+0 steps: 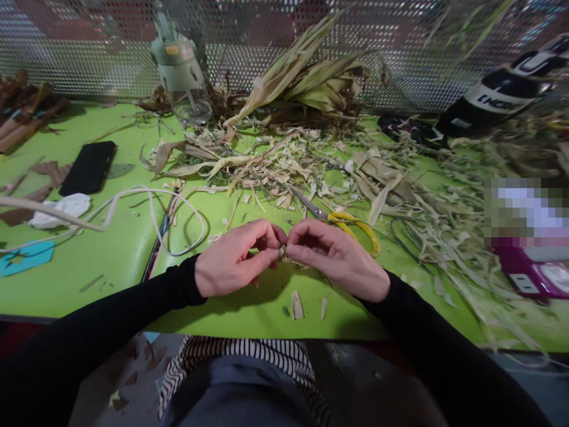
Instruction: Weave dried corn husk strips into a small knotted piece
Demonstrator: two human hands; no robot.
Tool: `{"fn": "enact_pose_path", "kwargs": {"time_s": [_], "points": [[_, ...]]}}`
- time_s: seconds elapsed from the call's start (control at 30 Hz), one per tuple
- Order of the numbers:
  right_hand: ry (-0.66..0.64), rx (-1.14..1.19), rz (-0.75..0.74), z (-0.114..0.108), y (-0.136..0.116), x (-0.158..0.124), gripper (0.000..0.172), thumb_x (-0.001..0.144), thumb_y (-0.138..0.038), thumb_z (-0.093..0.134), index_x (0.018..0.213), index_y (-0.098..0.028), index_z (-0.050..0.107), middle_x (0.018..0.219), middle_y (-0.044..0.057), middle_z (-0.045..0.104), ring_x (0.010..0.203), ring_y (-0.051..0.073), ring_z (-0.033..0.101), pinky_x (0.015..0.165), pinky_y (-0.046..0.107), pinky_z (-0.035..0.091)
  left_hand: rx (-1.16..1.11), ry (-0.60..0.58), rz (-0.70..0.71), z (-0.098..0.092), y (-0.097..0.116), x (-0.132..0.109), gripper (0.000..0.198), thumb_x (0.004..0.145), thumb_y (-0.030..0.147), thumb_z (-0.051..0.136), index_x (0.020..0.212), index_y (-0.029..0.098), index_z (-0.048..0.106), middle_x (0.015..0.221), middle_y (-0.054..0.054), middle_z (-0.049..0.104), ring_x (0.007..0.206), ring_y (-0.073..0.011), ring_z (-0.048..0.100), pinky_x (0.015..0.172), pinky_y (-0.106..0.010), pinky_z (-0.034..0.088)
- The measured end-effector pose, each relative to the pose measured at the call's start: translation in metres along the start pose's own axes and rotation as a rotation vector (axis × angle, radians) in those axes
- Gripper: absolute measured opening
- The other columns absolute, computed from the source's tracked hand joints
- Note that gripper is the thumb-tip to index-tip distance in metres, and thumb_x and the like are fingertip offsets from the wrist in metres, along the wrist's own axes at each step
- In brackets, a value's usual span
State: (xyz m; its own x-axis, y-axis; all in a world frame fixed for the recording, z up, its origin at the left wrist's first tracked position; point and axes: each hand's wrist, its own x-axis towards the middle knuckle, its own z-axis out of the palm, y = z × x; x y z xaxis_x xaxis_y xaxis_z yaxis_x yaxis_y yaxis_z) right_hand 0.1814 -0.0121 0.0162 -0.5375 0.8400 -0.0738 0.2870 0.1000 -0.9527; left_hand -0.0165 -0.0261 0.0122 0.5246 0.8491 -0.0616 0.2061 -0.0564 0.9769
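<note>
Left hand point(242, 256) and right hand point(335, 255) nearly met over the green table point(262, 314), fingers curled, thumbs and fingertips pinching a small pale plant scrap point(283, 252) between them. From where I stood, yellow-handled scissors point(332, 217) lay just beyond, beside strewn dry leaves point(267, 169).

Left fingers point(267, 258), right fingers point(306, 254) pinch pale scrap point(283, 252) near scissors point(336, 217).
</note>
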Motion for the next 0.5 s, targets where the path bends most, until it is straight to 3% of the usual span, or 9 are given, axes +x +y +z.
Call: {"fn": "enact_pose_path", "kwargs": {"time_s": [0.1,0.3,0.5], "points": [[0.081,-0.063,-0.034,0.0028,0.0031,-0.0017,0.015,0.085,-0.031,0.058,0.081,-0.017,0.054,0.071,-0.002,0.050,0.059,0.008,0.043,0.052,0.022,0.036,-0.007,-0.010,-0.004,0.0001,0.0011,-0.0005,0.014,0.086,0.024,0.050,0.077,0.017,0.042,0.102,-0.008,0.060,0.059,-0.0064,0.057,0.047,-0.020,0.050],[0.118,-0.217,-0.062,0.0050,0.0029,-0.0045,0.017,0.087,-0.033,0.055,0.080,-0.018,0.053,0.066,-0.003,0.048,0.056,0.009,0.042,0.051,0.022,0.033,0.010,-0.100,0.004,0.0005,-0.0035,-0.0008,0.013,0.087,0.021,0.048,0.077,0.018,0.041,0.078,-0.004,0.067,0.061,-0.0105,0.063,0.059,-0.025,0.052],[0.169,-0.208,-0.081,0.0073,0.0037,-0.0008,0.022,0.086,-0.040,0.055,0.083,-0.018,0.052,0.070,-0.002,0.051,0.057,0.009,0.044,0.052,0.022,0.036,-0.243,-0.128,-0.113,0.0034,-0.0062,0.0009,0.015,0.086,0.020,0.049,0.077,0.019,0.037,0.069,-0.001,0.065,0.048,-0.0076,0.059,0.047,-0.020,0.049]]}}
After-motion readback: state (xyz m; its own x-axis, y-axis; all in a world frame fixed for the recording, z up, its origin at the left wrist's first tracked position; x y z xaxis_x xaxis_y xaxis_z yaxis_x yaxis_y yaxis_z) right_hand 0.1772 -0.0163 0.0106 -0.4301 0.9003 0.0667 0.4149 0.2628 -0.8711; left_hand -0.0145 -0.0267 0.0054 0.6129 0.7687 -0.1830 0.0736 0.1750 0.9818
